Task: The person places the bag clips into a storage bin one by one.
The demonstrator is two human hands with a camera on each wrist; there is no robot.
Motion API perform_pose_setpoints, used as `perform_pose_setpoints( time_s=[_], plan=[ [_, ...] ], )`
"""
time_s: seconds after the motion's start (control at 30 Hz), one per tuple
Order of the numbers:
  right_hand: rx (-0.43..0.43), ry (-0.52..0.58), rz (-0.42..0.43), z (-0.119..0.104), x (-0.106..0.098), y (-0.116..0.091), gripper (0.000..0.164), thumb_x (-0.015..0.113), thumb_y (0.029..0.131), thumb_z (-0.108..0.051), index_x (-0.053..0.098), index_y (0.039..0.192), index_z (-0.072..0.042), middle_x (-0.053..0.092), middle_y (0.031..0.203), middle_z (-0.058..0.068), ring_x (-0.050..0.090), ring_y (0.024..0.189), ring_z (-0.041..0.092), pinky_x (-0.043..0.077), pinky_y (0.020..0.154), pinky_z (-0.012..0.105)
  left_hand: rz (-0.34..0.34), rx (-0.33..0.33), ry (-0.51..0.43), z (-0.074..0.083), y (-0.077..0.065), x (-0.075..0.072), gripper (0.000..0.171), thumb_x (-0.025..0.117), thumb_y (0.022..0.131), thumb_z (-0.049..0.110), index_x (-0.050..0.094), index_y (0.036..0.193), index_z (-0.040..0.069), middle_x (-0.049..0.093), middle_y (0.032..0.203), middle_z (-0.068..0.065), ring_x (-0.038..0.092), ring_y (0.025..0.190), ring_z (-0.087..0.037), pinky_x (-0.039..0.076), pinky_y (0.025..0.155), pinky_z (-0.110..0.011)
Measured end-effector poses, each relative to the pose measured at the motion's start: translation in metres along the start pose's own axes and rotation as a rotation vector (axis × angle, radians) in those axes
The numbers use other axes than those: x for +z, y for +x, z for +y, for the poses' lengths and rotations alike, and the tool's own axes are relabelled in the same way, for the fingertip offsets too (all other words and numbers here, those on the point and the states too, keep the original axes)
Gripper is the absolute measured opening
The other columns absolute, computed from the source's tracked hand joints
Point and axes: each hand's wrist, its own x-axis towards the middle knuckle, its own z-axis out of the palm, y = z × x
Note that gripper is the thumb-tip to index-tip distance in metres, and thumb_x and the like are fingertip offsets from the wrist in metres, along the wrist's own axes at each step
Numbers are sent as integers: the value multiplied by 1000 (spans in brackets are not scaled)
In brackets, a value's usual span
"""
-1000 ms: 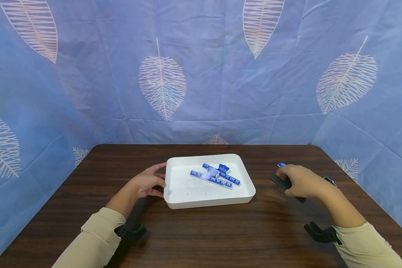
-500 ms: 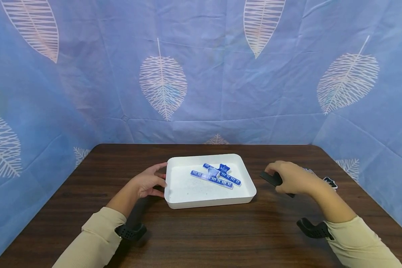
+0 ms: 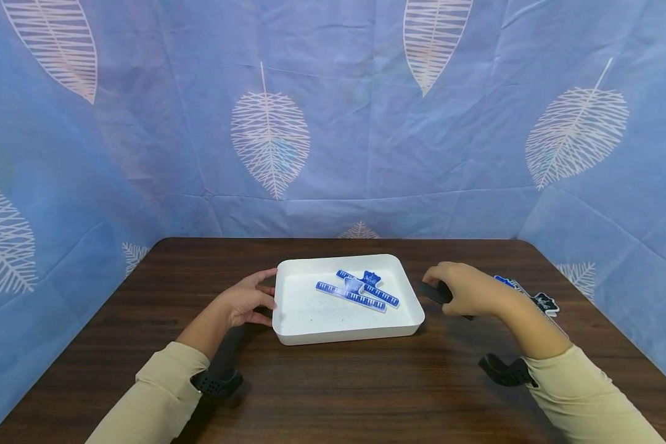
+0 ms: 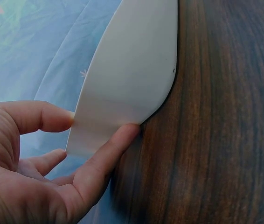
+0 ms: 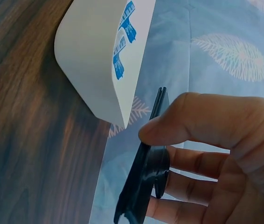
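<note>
A white rectangular tray [image 3: 305,314] stands on the table; in it two blue clips with piano-key print lie partly overlapping, a front clip [image 3: 327,288] and a rear clip [image 3: 385,297]. My left hand [image 3: 244,302] touches the tray's left end wall with spread fingertips, thumb low on the outer side in the left wrist view. Just right of the tray, my right hand [image 3: 472,290] pinches a long black clip [image 5: 143,177] between thumb and fingers. The right wrist view shows its two bars edge-on; the fingers cover part of it.
Beyond the right hand, a black clip with a white outline [image 3: 545,303] and a blue clip [image 3: 504,281] lie on the dark wooden table [image 3: 355,394], partly hidden by the forearm. A blue leaf-patterned cloth [image 3: 333,154] hangs behind the table.
My right hand has carried the black clip leftward towards the tray, uncovering more of the clips on the right. The left hand and tray have hardly moved.
</note>
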Motion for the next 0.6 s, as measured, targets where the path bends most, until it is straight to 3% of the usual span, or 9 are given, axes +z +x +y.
perform_pose_setpoints(
  time_s=[0.23,0.6],
  plan=[
    [-10,12,-18,-9,-1,8,38,69,64,-6,59,100,-13,52,87,-3,47,74,16,41,62,30,-3,-1,0,1,-1,0,84,55,72,-15,21,140,20,34,127,-22,45,105,-39,49,65,-51],
    [-32,-25,-47,-20,0,21,45,71,63,-10,59,106,-11,53,90,-2,46,78,15,42,67,33,-8,4,3,1,-1,0,84,55,72,-14,21,140,20,34,126,-23,46,104,-38,49,65,-51]
  ],
)
